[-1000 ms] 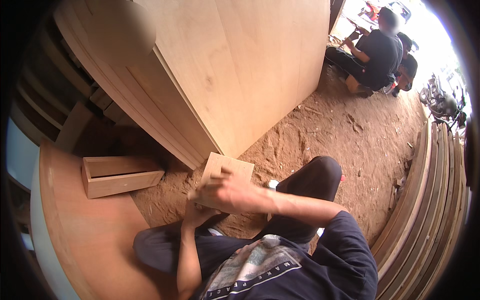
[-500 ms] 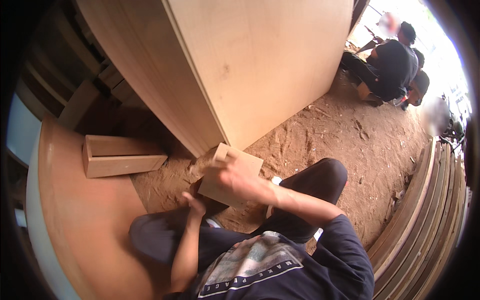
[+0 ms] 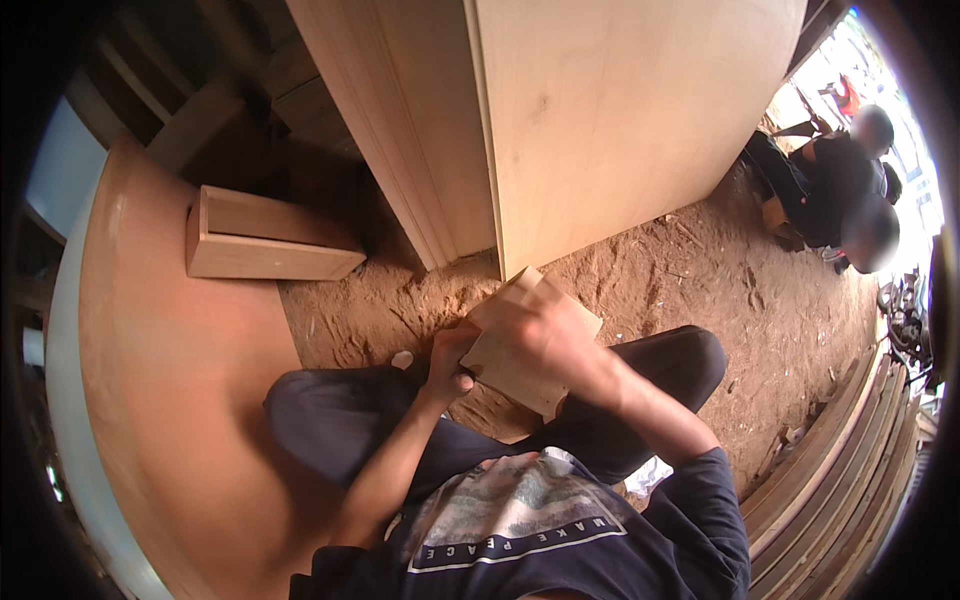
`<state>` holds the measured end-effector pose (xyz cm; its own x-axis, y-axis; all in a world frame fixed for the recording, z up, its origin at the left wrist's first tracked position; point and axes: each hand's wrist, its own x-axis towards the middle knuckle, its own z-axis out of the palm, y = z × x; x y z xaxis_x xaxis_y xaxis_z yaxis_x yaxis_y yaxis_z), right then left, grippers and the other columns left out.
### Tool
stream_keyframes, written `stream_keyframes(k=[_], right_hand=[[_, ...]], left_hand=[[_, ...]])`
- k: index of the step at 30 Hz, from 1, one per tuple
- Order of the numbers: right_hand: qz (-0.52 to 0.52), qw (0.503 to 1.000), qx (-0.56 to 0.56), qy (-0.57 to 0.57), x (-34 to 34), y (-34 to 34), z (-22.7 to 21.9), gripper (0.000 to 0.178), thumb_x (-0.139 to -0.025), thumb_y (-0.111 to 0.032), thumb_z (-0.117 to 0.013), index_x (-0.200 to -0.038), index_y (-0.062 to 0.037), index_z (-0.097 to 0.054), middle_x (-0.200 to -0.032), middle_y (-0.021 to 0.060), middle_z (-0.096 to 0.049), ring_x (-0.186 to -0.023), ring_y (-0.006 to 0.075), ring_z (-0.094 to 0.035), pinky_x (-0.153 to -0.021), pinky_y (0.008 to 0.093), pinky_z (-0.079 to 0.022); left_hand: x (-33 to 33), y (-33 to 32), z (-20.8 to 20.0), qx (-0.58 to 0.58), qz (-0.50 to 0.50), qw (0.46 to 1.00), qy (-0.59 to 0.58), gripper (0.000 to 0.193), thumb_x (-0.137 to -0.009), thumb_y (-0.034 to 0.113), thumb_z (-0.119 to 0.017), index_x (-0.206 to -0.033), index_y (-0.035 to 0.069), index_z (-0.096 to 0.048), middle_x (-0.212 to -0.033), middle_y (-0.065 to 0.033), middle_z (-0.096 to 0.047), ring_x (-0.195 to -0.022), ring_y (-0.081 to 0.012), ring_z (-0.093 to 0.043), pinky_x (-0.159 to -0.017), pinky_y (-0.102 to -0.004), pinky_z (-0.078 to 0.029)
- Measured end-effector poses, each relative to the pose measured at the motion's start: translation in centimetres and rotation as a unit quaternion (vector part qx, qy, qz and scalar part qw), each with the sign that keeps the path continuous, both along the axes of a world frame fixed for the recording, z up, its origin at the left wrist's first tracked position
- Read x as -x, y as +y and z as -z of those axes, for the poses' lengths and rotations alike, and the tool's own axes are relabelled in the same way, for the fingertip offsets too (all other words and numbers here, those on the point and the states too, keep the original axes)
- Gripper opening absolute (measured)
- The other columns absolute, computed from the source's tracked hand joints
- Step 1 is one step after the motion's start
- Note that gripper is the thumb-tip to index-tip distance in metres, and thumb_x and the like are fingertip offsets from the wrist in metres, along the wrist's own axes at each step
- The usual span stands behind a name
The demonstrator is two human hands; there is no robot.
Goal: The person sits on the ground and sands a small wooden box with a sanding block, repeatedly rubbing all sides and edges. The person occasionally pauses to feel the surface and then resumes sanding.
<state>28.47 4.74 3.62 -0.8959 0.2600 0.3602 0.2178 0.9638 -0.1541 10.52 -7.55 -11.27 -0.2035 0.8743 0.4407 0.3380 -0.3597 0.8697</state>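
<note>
A pale square-cornered wooden piece [image 3: 517, 378] stands tilted over my lap, just in front of a tall wooden cabinet. My left hand [image 3: 452, 362] is closed around its left edge, the thumb near a dark spot there. My right hand [image 3: 548, 335] lies over the upper part of the piece, smeared by motion. Its fingers are blurred, and I cannot make out whether anything is under them. The far corner of the piece comes close to the bottom corner of the cabinet [image 3: 640, 110]; whether they touch is unclear.
To the left, an open narrow wooden box [image 3: 275, 262] rests at the edge of a curved brown panel [image 3: 180, 400]. Long boards [image 3: 830, 470] are stacked at the right. Other people [image 3: 835, 190] sit at the far right on the sandy ground [image 3: 740, 310].
My left hand, apart from the wooden piece before, now grips its left edge. My right hand remains over the piece. The whole view has shifted, with the cabinet further right.
</note>
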Motion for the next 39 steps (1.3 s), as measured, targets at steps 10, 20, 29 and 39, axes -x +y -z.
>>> stream_keyframes(k=[10,20,29,39], right_hand=[[0.031,0.989,0.147,-0.005,-1.9,0.4,-1.3,0.022,-0.087,-0.003,-0.077,-0.107,-0.0092,-0.08,-0.112,0.0064,-0.079,-0.107,0.0301,-0.07,-0.104,0.0468,-0.053],[-0.043,0.992,0.107,-0.053,-1.1,-1.7,-3.3,0.034,-0.078,0.002,-0.072,-0.11,-0.0088,-0.079,-0.114,0.0074,-0.076,-0.114,0.0342,-0.066,-0.096,0.0465,-0.054],[-0.063,0.981,0.17,-0.061,0.6,-4.2,-4.4,0.029,-0.083,0.0,-0.079,-0.111,-0.0051,-0.081,-0.107,0.0096,-0.072,-0.113,0.0341,-0.066,-0.103,0.0502,-0.052],[0.042,0.991,0.107,0.062,0.8,-1.6,-2.2,0.026,-0.085,0.009,-0.072,-0.107,-0.0032,-0.077,-0.09,0.0122,-0.066,-0.095,0.0356,-0.065,-0.091,0.0488,-0.053]], left_hand=[[-0.2,0.5,-0.7,0.013,0.075,0.994,0.08,0.093,-0.08,0.09,-0.066,-0.093,-0.001,-0.07,-0.083,-0.0179,-0.069,-0.082,-0.043,-0.072,-0.07,-0.0501,-0.053],[0.0,0.7,-2.7,-0.003,0.092,0.992,0.087,0.078,-0.064,0.069,-0.09,-0.101,0.002,-0.076,-0.088,-0.0164,-0.075,-0.087,-0.0405,-0.075,-0.076,-0.051,-0.055],[-0.7,0.8,-1.1,-0.004,0.072,0.996,0.043,0.071,-0.063,0.065,-0.092,-0.096,0.004,-0.075,-0.084,-0.0158,-0.074,-0.084,-0.0415,-0.074,-0.073,-0.051,-0.054],[0.5,1.1,-0.6,0.041,0.056,0.997,0.036,0.079,-0.073,0.079,-0.08,-0.084,0.003,-0.064,-0.076,-0.0159,-0.065,-0.077,-0.042,-0.07,-0.067,-0.052,-0.05]])
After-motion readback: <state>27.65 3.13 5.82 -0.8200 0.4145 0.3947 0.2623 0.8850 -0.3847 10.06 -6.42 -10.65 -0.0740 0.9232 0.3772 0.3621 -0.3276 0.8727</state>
